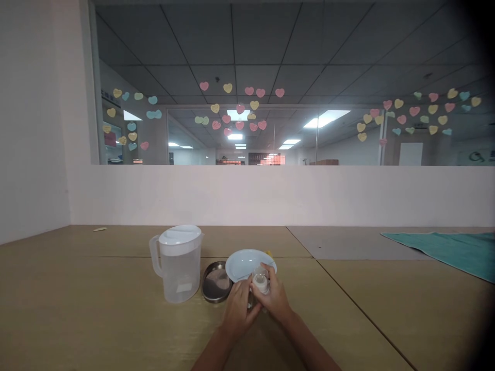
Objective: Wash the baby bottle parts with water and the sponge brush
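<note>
Close together over the table, both my hands work on a baby bottle (260,281) with a white collar and a clear domed cap. My left hand (237,308) is wrapped round its lower part, which the fingers mostly hide. The fingers of my right hand (275,298) grip the collar and cap from the right. Just behind the hands lies a pale blue bowl (242,262). A round metal dish (216,284) sits left of it, partly under the bowl's edge. Further left stands a clear plastic pitcher (181,275) with a white lid.
A small yellow item (269,254) shows behind the bowl's right edge. On the far right lies a green cloth (452,250). The wooden table (96,309) meets a white wall (270,196) below a window with heart-shaped stickers. Seams run between the table panels.
</note>
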Demonstrator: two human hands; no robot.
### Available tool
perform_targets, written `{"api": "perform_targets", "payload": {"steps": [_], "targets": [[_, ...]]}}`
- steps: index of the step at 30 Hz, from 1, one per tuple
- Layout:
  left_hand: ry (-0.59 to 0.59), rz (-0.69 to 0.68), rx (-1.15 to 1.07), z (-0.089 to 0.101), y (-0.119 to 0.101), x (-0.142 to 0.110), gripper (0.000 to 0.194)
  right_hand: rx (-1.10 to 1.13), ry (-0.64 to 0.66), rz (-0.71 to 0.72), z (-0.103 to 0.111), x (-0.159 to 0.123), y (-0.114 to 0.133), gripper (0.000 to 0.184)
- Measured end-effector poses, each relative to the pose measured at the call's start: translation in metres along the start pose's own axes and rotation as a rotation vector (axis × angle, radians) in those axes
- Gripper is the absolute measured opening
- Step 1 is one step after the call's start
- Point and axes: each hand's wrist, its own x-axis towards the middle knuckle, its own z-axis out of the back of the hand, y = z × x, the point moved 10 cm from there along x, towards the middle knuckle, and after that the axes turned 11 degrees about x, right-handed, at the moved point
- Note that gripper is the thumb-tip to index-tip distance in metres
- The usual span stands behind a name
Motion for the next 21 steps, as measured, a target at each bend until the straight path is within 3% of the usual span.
{"api": "perform_targets", "payload": {"steps": [5, 9, 15, 21], "targets": [[-0.01, 0.0, 0.038, 0.0, 0.002, -0.002, 0.058, -0.026, 0.03, -0.008, 0.001, -0.003, 0.002, 0.051], [-0.047, -0.002, 0.098, 0.006, 0.004, -0.001, 0.061, -0.027, 0.085, 0.078, 0.0, -0.007, 0.012, 0.055], [-0.087, 0.006, 0.112, 0.018, 0.005, 0.0, 0.071, 0.006, 0.047, 0.082, 0.007, -0.009, 0.009, 0.056], [-0.074, 0.012, 0.102, 0.016, 0.005, 0.0, 0.07, -0.02, 0.041, 0.097, 0.007, -0.01, 0.007, 0.053]]}}
